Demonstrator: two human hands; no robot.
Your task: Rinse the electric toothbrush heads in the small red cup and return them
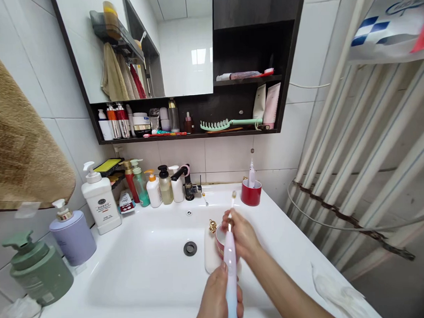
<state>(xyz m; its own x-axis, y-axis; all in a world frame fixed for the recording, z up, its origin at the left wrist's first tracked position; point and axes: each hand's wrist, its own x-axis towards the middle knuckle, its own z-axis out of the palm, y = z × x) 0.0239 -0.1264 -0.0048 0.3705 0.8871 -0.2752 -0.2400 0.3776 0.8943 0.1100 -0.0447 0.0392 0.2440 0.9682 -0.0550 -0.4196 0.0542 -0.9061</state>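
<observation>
Soft, bright light evenly fills the white sink (143,270), a window-like reflection (201,56) glares in the mirror (183,78), and wide-angle distortion stretches the hanging bag (389,34) at the edge.

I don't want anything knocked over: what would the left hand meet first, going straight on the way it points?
Probably the right hand, which holds the brush head just ahead of the toothbrush handle in the left hand. Depth is hard to judge from this single view.
</observation>
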